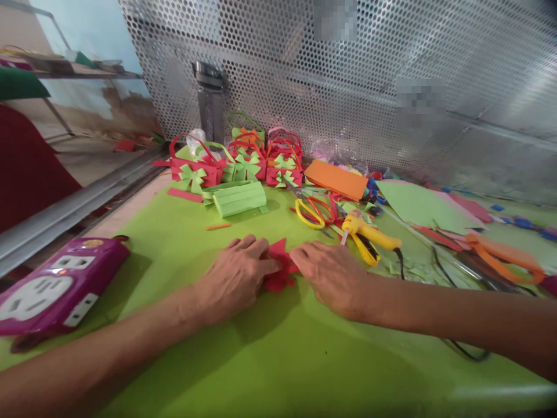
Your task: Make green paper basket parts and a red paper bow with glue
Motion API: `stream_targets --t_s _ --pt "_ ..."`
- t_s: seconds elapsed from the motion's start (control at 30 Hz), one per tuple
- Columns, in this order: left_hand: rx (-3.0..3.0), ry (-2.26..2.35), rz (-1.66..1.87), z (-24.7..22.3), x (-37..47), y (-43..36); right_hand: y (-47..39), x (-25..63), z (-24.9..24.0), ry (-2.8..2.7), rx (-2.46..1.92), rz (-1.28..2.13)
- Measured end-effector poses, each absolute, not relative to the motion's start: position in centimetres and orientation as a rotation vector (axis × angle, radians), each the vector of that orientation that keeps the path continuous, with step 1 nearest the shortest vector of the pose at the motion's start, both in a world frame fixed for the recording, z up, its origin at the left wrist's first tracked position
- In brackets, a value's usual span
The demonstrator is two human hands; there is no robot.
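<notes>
A red paper bow (pixel 281 264) with pointed strips lies on the green tabletop, between my two hands. My left hand (pixel 241 267) is closed on its left side, the thumb laid over the paper and the other fingers curled. From the other side, my right hand (pixel 333 276) pinches the bow's right edge, its fingertips partly hidden. Just beyond my right hand rests a yellow glue gun (pixel 369 235). Scissors (pixel 311 212) with yellow and red handles lie behind the hands. A light green folded paper piece (pixel 239 198) sits farther back, left of the scissors.
Several small red paper baskets (pixel 198 171) with green bows stand at the back, near a grey bottle (pixel 211 101). A purple power strip (pixel 65 284) is at left. Orange paper (pixel 337 179), a green sheet (pixel 429 203), scraps and a black cord (pixel 461 348) spread rightward. Perforated metal panel (pixel 270 64) behind.
</notes>
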State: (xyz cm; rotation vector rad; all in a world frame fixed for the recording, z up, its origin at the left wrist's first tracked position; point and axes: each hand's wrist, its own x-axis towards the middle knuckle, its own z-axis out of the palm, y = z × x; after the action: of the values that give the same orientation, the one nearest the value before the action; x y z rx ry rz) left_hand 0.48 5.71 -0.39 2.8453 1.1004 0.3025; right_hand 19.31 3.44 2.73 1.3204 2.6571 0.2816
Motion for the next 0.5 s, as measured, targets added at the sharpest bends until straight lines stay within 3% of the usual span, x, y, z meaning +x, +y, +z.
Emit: stream_targets --t_s 0.13,0.37,0.5 --pt "2.859 1.119 0.268 -0.4 0.5 5.6 4.3 19.9 3.7 2.703 1.403 0.096" --pt "2.86 1.109 0.293 -0.7 0.4 5.7 7.5 21.0 3.8 2.499 1.664 -1.159" --pt "2.84 1.108 0.263 -0.4 0.4 5.6 8.6 21.4 3.2 2.401 1.686 -1.342"
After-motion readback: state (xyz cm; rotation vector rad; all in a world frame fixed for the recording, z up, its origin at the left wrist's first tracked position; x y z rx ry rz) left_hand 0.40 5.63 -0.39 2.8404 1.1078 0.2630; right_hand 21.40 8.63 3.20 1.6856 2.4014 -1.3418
